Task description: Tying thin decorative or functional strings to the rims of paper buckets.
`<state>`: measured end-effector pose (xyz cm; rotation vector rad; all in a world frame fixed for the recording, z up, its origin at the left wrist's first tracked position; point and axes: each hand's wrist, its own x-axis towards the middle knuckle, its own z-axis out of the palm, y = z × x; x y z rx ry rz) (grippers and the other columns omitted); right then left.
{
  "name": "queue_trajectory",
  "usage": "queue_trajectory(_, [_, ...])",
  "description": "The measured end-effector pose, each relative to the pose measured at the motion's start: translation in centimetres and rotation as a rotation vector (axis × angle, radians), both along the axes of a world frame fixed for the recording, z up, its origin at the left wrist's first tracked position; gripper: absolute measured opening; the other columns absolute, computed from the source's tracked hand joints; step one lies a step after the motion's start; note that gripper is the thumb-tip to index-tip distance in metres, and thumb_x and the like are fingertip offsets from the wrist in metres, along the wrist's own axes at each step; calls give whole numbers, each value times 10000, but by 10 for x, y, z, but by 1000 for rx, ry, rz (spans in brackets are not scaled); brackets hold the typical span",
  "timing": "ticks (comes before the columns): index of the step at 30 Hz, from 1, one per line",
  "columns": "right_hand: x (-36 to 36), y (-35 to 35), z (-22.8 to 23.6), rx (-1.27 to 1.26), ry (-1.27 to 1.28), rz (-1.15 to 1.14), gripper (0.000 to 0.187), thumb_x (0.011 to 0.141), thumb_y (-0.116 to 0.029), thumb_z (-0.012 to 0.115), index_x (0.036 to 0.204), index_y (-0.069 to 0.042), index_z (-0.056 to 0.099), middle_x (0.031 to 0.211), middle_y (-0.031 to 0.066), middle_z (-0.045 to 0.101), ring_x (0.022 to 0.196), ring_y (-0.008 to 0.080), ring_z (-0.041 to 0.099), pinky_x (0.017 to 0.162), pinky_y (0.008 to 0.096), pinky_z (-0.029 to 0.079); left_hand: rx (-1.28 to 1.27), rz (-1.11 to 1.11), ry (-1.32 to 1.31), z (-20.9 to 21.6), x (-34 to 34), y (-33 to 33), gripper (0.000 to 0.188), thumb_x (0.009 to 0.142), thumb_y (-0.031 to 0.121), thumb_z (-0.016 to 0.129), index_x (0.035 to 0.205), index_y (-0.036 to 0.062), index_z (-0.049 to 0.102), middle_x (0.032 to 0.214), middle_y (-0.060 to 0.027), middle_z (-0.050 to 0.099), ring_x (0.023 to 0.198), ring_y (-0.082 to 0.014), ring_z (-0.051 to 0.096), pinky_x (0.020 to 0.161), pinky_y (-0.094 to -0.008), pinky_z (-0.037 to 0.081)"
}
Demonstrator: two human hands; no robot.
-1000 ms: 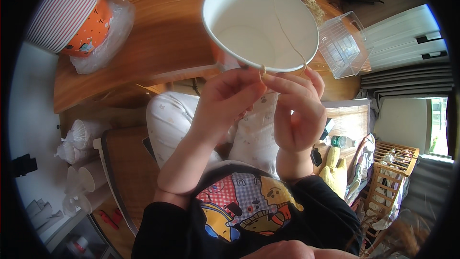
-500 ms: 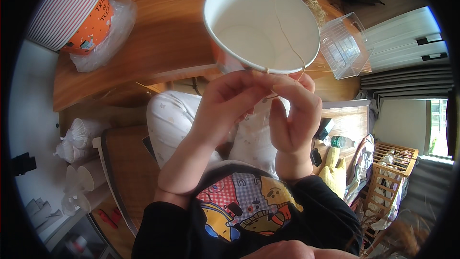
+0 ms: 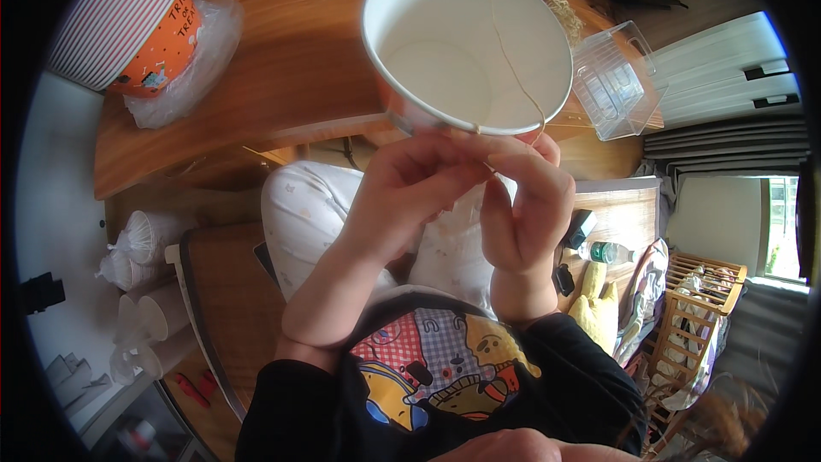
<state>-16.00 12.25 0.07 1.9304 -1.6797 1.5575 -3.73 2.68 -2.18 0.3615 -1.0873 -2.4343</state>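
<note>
A paper bucket (image 3: 445, 77), white inside and orange outside, tilts its open mouth toward me at the desk's near edge. A thin tan string (image 3: 510, 71) runs across its mouth from the far rim, over the near right rim and down to my fingers. A small knot of string shows at the near rim. Just below that rim, my left hand (image 3: 419, 175) pinches the string. My right hand (image 3: 530, 192) also has its fingers closed on the string, close beside the left fingertips. The string's end is hidden among the fingers.
Stacked orange paper buckets (image 3: 128, 26) stand in a plastic bag at the left of the wooden desk (image 3: 282, 43). Right of the bucket are a bundle of tan string (image 3: 560, 13) and a clear plastic box (image 3: 616, 81). A bottle (image 3: 609, 252) lies on a low surface at right.
The bucket has shifted very slightly. The string loop between my fingers looks smaller, and both hands stay closed near the rim.
</note>
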Motion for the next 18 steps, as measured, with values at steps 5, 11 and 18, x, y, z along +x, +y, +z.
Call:
queue_trajectory(5, [0, 1, 3, 7, 28, -31, 495, 701, 194, 500, 1120, -69, 525, 1120, 111, 708, 992, 225, 694, 906, 362, 408, -3, -13, -12, 0, 1, 0, 151, 889, 104, 633, 997, 11, 683, 759, 11, 638, 548, -12, 460, 472, -173, 302])
queue_trajectory(11, [0, 0, 3, -12, 33, -28, 480, 711, 194, 513, 1109, -73, 523, 1111, 113, 712, 1005, 228, 693, 881, 357, 420, 55, -55, 41, -3, 3, -2, 150, 895, 73, 660, 1030, 34, 711, 832, 6, 668, 678, -31, 547, 567, -168, 404])
queue_trajectory(18, [-2, 3, 3, -117, 29, -33, 361, 700, 115, 612, 997, -79, 544, 1042, 98, 724, 907, 259, 683, 818, 363, 442, 63, -17, 19, -2, 2, 1, 157, 885, 78, 684, 1026, 31, 735, 1119, -29, 682, 690, -27, 542, 568, -162, 399])
